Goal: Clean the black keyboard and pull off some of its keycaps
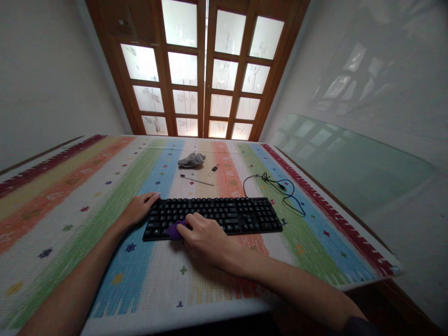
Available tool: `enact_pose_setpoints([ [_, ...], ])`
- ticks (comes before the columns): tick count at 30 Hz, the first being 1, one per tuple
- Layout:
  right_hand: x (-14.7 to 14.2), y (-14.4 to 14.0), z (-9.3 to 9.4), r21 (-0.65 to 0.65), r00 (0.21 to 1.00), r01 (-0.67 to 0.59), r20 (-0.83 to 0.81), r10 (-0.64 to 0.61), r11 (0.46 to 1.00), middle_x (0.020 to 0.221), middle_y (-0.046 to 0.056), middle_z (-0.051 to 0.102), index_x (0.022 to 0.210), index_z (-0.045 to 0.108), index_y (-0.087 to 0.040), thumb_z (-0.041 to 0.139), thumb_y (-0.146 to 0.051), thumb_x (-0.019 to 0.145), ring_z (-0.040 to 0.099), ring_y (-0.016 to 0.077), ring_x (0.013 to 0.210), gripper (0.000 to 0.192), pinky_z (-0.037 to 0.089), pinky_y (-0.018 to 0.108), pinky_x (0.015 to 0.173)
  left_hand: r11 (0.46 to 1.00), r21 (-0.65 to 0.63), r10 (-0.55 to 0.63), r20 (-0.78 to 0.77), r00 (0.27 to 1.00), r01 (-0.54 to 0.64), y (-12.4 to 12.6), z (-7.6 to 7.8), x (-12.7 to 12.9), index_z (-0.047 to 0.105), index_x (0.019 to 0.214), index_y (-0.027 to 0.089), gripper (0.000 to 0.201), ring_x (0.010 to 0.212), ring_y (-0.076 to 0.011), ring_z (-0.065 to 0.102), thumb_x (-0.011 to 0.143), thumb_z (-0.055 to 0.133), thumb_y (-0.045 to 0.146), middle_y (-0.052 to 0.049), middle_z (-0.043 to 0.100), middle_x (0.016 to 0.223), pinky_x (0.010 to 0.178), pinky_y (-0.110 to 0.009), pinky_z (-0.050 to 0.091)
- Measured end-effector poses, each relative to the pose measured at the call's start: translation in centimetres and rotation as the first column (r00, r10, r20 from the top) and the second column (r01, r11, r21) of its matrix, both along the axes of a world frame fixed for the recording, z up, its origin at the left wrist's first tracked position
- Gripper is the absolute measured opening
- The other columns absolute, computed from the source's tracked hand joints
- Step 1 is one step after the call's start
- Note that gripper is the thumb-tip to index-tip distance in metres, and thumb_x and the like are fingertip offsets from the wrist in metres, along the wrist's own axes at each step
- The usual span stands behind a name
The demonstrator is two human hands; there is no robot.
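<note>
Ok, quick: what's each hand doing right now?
Left hand: open, resting on the keyboard at its left end.
Right hand: closed on a purple cloth.

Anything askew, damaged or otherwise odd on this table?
Nothing looks damaged or spilled. The keyboard lies a little askew to the table edge, and its cable trails loose in a tangle behind the right end. The left hand rests at its left end; the right hand presses a purple cloth on the keys.

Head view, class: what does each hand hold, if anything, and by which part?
The right hand presses a purple cloth under its fingertips onto the black keyboard. The left hand steadies the keyboard's left end, grasping nothing.
</note>
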State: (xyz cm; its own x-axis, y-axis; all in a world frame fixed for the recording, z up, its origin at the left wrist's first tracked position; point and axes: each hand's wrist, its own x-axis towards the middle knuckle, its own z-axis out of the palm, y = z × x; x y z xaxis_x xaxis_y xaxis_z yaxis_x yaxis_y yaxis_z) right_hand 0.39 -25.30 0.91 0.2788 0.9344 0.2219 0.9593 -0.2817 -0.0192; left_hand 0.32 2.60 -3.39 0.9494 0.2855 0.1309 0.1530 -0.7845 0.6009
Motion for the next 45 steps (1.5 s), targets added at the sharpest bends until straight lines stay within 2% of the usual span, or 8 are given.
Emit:
enact_pose_setpoints([
  [4, -0.5, 2.8, -0.5, 0.1, 0.992, -0.074, 0.111, 0.063, 0.992, 0.093, 0.012, 0.061, 0.096, 0.061, -0.01, 0.045, -0.011, 0.098, 0.056, 0.0234, 0.086, 0.016, 0.05, 0.032, 0.063, 1.0, -0.011, -0.008, 0.011, 1.0, 0.008, -0.1, 0.0, -0.1, 0.069, 0.076, 0.022, 0.056, 0.082, -0.0258, 0.066, 0.082, 0.036, 0.067, -0.003, 0.075, 0.08, 0.079, -0.031, 0.047],
  [7, -0.8, 4.9, -1.8, 0.155, 0.973, -0.111, 0.216, 0.076, 0.982, 0.099, 0.017, 0.065, 0.102, 0.063, -0.005, 0.034, -0.008, 0.1, 0.06, 0.0225, 0.085, 0.028, 0.052, 0.034, 0.068, 0.999, -0.042, -0.015, 0.033, 0.999, 0.016, -0.1, -0.1, -0.1, 0.069, 0.076, 0.022, 0.056, 0.088, -0.0268, 0.067, 0.083, 0.035, 0.066, -0.005, 0.075, 0.084, 0.082, -0.031, 0.048],
  [11, -1.3, 6.7, -4.5, 0.24, 0.937, -0.156, 0.342, 0.067, 0.958, 0.117, 0.024, 0.066, 0.113, 0.063, 0.003, 0.032, -0.007, 0.1, 0.062, 0.0271, 0.107, 0.034, 0.051, 0.041, 0.089, 0.998, -0.056, 0.008, 0.025, 1.0, -0.007, 0.0, -0.1, -0.1, 0.069, 0.077, 0.022, 0.058, 0.085, -0.0269, 0.067, 0.085, 0.032, 0.065, -0.006, 0.075, 0.082, 0.081, -0.032, 0.048],
  [13, -1.7, 7.1, -5.6, 0.229, 0.936, -0.177, 0.34, 0.092, 0.957, 0.116, 0.026, 0.066, 0.114, 0.062, 0.004, 0.033, -0.007, 0.1, 0.062, 0.028, 0.108, 0.034, 0.05, 0.043, 0.089, 0.999, -0.047, 0.022, 0.011, 1.0, -0.022, 0.0, -0.1, -0.1, 0.07, 0.078, 0.021, 0.06, 0.083, -0.0268, 0.067, 0.085, 0.03, 0.065, -0.006, 0.075, 0.081, 0.08, -0.033, 0.049],
  [16, -2.3, 7.0, -6.4, 0.17, 0.944, -0.188, 0.303, 0.13, 0.967, 0.108, 0.027, 0.067, 0.108, 0.063, 0.005, 0.035, -0.005, 0.098, 0.064, 0.0258, 0.096, 0.032, 0.05, 0.041, 0.082, 0.999, -0.037, 0.032, -0.001, 0.999, -0.032, 0.1, -0.1, -0.1, 0.07, 0.08, 0.02, 0.061, 0.082, -0.0266, 0.067, 0.086, 0.029, 0.065, -0.006, 0.074, 0.081, 0.081, -0.033, 0.049],
  [28, -2.7, 6.0, -5.8, 0.156, 0.961, -0.182, 0.236, 0.142, 0.971, 0.104, 0.025, 0.067, 0.101, 0.065, 0.003, 0.042, -0.003, 0.094, 0.06, 0.0235, 0.084, 0.024, 0.048, 0.036, 0.072, 0.999, -0.023, 0.035, 0.014, 0.999, -0.035, -0.2, 0.0, -0.2, 0.07, 0.077, 0.022, 0.059, 0.081, -0.0255, 0.066, 0.085, 0.03, 0.065, -0.004, 0.074, 0.079, 0.079, -0.032, 0.049],
  [33, -2.3, 5.7, -5.8, 0.142, 0.949, -0.23, 0.25, 0.19, 0.963, 0.102, 0.025, 0.068, 0.094, 0.066, 0.002, 0.042, -0.002, 0.093, 0.058, 0.024, 0.084, 0.025, 0.047, 0.035, 0.068, 0.999, -0.028, 0.035, 0.011, 0.999, -0.035, 0.0, -0.2, -0.1, 0.07, 0.078, 0.021, 0.06, 0.08, -0.0252, 0.067, 0.086, 0.03, 0.065, -0.004, 0.074, 0.078, 0.078, -0.032, 0.049],
  [45, -0.9, 2.7, -5.4, 0.087, 0.962, -0.193, 0.211, 0.171, 0.977, 0.11, 0.022, 0.067, 0.104, 0.065, 0.0, 0.041, -0.006, 0.098, 0.058, 0.0223, 0.087, 0.025, 0.048, 0.035, 0.074, 1.0, -0.006, 0.025, -0.002, 1.0, -0.025, -0.3, 0.2, -0.2, 0.07, 0.077, 0.021, 0.06, 0.079, -0.0259, 0.066, 0.085, 0.029, 0.064, -0.004, 0.073, 0.078, 0.079, -0.033, 0.049],
])
